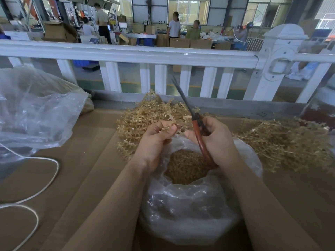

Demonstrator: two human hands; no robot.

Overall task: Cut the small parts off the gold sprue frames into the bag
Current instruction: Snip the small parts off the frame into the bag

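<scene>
Two hands over open bag (190, 201) mouth: left hand (155, 140) pinching gold sprue frame (167, 126), right hand (217, 140) wrapped round scissors (192, 122), blades up. Frame piles (282, 142) flank bag; bare cardboard (87, 160) left.

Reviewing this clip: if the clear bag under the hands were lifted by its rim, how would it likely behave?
The bag is thin crinkled film, so it would probably sag and fold rather than hold shape. The cut parts piled inside likely make it bottom-heavy. Its open mouth might spill loose pieces if tipped.
</scene>
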